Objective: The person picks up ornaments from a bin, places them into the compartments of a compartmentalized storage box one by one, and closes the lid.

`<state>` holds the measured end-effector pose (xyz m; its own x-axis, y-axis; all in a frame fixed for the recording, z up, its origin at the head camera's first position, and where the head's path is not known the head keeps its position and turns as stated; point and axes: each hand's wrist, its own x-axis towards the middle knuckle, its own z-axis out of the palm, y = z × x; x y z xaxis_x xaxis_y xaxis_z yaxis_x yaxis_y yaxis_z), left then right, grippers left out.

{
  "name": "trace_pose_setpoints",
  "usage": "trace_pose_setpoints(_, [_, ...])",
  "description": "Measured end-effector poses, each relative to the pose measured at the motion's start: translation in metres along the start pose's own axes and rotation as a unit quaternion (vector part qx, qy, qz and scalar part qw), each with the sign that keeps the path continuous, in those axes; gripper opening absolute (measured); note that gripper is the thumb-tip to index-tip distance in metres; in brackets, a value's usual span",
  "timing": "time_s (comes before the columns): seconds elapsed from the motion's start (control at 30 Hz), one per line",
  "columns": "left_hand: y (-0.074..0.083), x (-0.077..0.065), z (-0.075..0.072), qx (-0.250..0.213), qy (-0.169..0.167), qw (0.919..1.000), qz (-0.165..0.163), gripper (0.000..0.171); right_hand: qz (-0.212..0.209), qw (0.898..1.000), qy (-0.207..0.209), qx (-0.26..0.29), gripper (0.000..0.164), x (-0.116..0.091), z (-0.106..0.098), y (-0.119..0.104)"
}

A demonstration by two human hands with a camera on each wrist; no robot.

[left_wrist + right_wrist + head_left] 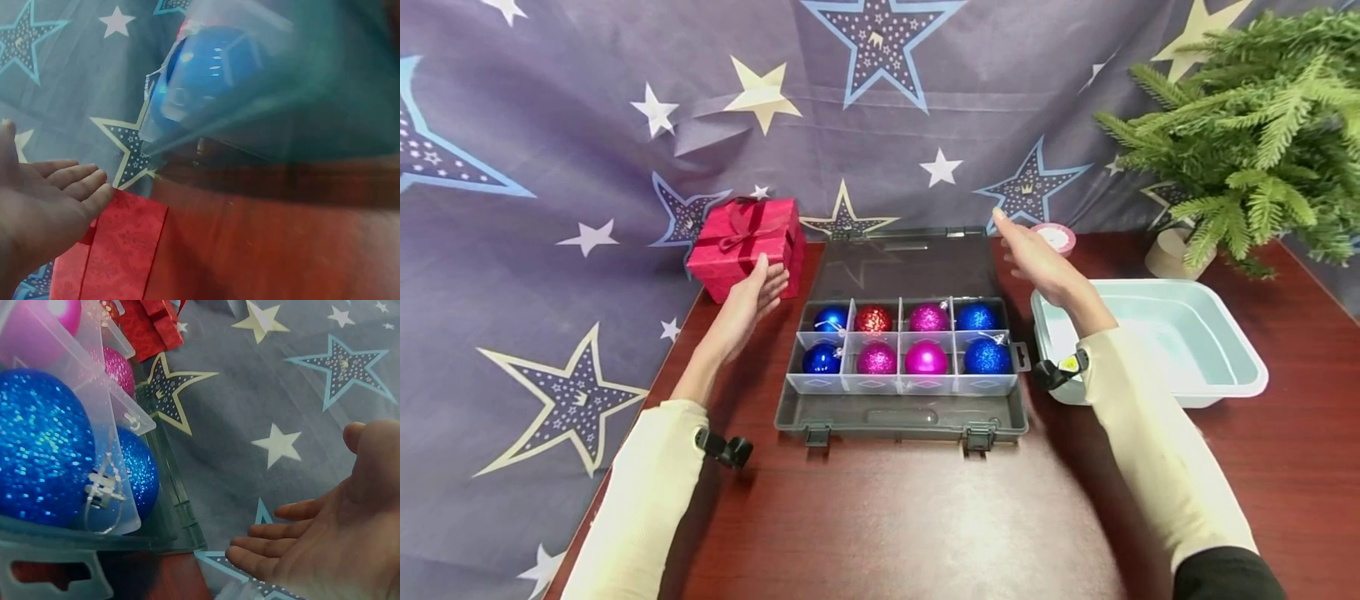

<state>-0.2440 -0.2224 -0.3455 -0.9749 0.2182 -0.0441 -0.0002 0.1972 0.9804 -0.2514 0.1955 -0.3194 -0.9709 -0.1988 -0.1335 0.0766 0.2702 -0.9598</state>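
Both hands hover at either side of an opened dark clear plastic case on the table. Inside it a divided clear insert holds several Christmas baubles: blue ones such as this glittery bauble, a red bauble and pink ones like the shiny bauble. My left hand, fingers straight and palm facing inward, is in front of the red gift box. My right hand is raised beyond the case's right side with straight fingers, palm inward. Neither holds anything; the right wrist view shows the bare palm.
A pale mint basin stands right of the case, partly behind the right forearm. Behind it are a pink-and-white ribbon roll and an artificial fir tree on a light base. A star-patterned cloth hangs along the back and left.
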Motion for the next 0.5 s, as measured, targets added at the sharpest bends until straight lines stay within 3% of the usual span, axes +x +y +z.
trace_pose_setpoints(0.1, [0.003,0.014,0.001,-0.065,-0.006,0.9977,-0.020,0.086,0.014,1.000,-0.003,0.001,0.088,0.007,-0.001,0.001])
trace_pose_setpoints(0.2, [0.005,0.026,0.003,-0.089,-0.018,0.9952,-0.036,0.088,0.028,1.000,-0.010,0.005,0.092,0.014,-0.002,0.002])
trace_pose_setpoints(0.5, [0.002,0.054,0.008,-0.079,-0.040,0.9932,-0.075,0.092,0.076,0.994,-0.013,0.080,0.099,0.033,-0.006,0.009])
